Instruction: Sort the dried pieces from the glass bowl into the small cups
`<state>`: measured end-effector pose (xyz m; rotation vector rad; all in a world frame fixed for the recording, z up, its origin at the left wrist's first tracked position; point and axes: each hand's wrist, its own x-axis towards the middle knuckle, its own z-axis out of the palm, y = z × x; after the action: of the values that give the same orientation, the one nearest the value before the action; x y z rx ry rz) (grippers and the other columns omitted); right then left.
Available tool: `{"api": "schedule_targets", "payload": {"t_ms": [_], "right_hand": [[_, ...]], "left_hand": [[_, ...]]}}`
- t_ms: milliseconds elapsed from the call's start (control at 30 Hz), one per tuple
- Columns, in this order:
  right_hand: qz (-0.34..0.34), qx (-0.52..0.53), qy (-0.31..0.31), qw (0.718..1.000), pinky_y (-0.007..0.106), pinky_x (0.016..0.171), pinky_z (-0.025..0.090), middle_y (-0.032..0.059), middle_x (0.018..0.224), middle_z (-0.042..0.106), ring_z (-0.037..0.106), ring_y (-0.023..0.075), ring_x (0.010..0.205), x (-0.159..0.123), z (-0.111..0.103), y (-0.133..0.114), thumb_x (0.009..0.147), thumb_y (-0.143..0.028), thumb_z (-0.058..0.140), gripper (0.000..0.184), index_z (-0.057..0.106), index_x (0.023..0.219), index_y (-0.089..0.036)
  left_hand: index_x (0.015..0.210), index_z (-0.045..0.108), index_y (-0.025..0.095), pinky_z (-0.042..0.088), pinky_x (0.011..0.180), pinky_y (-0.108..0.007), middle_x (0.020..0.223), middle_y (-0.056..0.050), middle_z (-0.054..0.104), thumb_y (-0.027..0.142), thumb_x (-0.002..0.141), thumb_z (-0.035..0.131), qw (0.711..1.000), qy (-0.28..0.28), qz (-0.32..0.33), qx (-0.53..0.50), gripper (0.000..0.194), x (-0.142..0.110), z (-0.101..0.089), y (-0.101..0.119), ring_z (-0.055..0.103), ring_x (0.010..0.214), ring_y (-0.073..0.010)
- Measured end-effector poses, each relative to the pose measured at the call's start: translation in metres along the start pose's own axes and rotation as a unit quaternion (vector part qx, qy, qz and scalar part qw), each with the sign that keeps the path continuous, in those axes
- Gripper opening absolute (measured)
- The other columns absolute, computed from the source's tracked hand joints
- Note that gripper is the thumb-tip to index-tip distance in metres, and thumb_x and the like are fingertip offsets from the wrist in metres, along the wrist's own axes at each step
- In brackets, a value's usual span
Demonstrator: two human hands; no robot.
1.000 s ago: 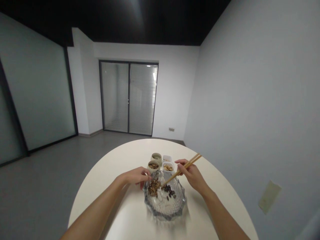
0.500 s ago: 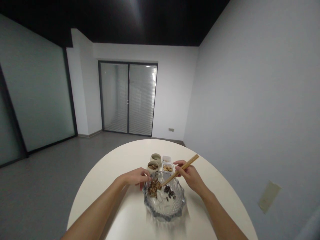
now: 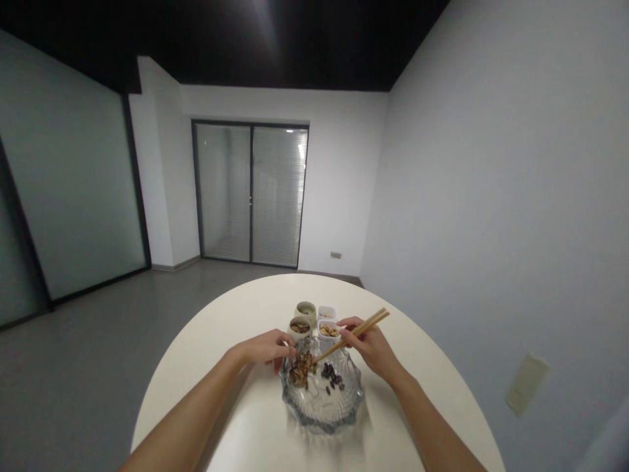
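Observation:
In front of me stands a clear glass bowl (image 3: 322,419) with a scalloped rim. My left hand (image 3: 270,346) is closed on its far left rim, fingers at the edge. My right hand (image 3: 368,344) grips a pair of wooden chopsticks (image 3: 366,324), which slant down to the left. Their tips reach a heap of brown, slender dried pieces (image 3: 302,372) on the bowl's left side; whether they pinch a piece I cannot tell. A smaller group of dark, bean-like pieces (image 3: 333,376) lies to the right. Something red (image 3: 277,367) shows partly under my left hand.
Behind the bowl, two round pale green cups (image 3: 305,308) and two white square dishes (image 3: 327,312) stand close together. The nearer cup contains brown pieces (image 3: 299,326), the nearer dish yellowish ones (image 3: 328,330). All rest on a round cream table (image 3: 221,314) beside a wall.
The chopstick tips have shifted slightly left, into the edge of the brown heap, and my right hand has moved a little left with them. My left hand stays on the rim.

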<state>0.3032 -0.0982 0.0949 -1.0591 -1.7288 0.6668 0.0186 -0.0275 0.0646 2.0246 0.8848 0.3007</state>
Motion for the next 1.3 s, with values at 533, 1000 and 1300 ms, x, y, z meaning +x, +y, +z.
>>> {"api": "schedule_targets", "payload": {"t_ms": [533,1000,1300], "right_hand": [[-0.044,0.046,0.094,0.994,0.028,0.056,0.056,0.0043,0.072,0.071,0.065,0.0171,0.061,0.002,-0.003,0.000,0.083,-0.042,0.070,0.024,0.075,0.088,-0.018],[-0.136,-0.041,0.180,0.973,0.036,0.076,0.055,0.0062,0.086,0.072,0.066,0.0215,0.082,0.020,0.022,0.010,0.090,-0.038,0.065,0.020,0.075,0.092,-0.021],[-0.157,-0.126,0.114,0.973,0.037,0.080,0.054,0.0070,0.091,0.072,0.067,0.0227,0.087,0.017,0.025,0.007,0.095,-0.038,0.059,0.021,0.073,0.099,-0.022]], "left_hand": [[0.089,0.064,0.015,0.033,0.044,-0.022,0.057,0.001,0.058,0.051,0.080,0.055,1.000,-0.003,-0.007,0.016,0.038,-0.002,0.000,0.003,0.054,0.050,-0.0134],[0.088,0.063,0.016,0.032,0.044,-0.022,0.057,0.002,0.059,0.050,0.080,0.056,1.000,-0.001,-0.001,0.007,0.035,-0.002,0.000,0.003,0.054,0.049,-0.0133],[0.086,0.063,0.016,0.032,0.043,-0.022,0.060,0.001,0.059,0.049,0.081,0.055,1.000,-0.001,0.002,0.002,0.035,-0.004,-0.001,0.007,0.054,0.049,-0.0129]]}}
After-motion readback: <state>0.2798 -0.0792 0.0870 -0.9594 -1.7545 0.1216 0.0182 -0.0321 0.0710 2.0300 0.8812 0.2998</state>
